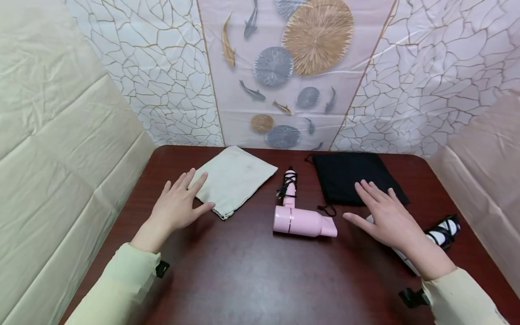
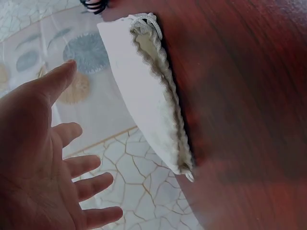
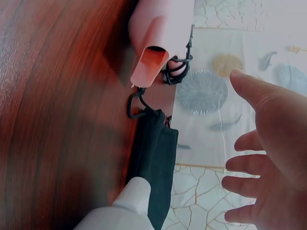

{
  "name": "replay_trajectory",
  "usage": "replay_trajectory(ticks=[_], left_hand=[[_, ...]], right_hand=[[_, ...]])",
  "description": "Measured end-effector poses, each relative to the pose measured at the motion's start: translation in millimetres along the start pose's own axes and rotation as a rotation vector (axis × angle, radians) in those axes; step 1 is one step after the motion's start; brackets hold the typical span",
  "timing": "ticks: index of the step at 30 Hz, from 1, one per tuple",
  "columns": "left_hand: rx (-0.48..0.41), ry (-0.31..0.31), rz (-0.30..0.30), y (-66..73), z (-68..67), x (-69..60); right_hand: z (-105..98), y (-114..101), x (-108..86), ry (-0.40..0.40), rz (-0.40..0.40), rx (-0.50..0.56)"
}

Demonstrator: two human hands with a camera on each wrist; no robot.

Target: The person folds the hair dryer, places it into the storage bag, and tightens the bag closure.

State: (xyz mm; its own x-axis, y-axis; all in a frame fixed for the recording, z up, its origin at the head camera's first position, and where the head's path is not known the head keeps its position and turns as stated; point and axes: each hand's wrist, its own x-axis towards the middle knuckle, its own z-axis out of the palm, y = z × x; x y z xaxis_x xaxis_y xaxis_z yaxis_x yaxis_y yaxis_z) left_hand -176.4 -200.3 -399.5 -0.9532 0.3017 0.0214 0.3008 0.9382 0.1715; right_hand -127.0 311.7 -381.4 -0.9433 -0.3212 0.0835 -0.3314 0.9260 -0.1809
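Observation:
A pink hair dryer (image 1: 304, 222) lies at the middle of the table, its black cord wound round the handle (image 1: 290, 185). My left hand (image 1: 177, 205), fingers spread and holding nothing, hovers by the near left edge of a white drawstring bag (image 1: 237, 178). In the left wrist view the bag's gathered mouth (image 2: 165, 81) faces the hand's side of the table. My right hand (image 1: 386, 216), also spread and holding nothing, is above a white hair dryer (image 3: 115, 218), hiding much of it in the head view. A black drawstring bag (image 1: 353, 174) lies flat beyond that hand.
The dark red wooden table (image 1: 252, 280) has rounded far corners. Behind it hangs a patterned cloth (image 1: 227, 104), and beige cloth walls (image 1: 81, 135) stand at both sides. The white dryer's cord-wrapped handle (image 1: 443, 231) points toward the right edge.

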Motion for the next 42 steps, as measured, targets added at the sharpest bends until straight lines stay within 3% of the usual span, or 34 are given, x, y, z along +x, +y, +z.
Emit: replay_trajectory(ticks=[8, 19, 29, 42], left_hand=[[0.035, -0.018, 0.083, 8.7, -2.9, 9.6], [0.038, -0.031, 0.136, 18.6, -6.3, 14.3], [0.053, -0.053, 0.147, 24.2, -4.6, 17.3], [0.058, -0.079, 0.166, 31.4, 0.2, 18.8]], right_hand=[[1.4, -15.4, 9.9, -0.044, -0.031, -0.016], [9.6, -32.3, 15.8, -0.001, -0.143, -0.023], [21.6, -51.9, 21.5, 0.031, -0.268, -0.031], [49.7, -74.9, 24.9, 0.113, -0.407, -0.147]])
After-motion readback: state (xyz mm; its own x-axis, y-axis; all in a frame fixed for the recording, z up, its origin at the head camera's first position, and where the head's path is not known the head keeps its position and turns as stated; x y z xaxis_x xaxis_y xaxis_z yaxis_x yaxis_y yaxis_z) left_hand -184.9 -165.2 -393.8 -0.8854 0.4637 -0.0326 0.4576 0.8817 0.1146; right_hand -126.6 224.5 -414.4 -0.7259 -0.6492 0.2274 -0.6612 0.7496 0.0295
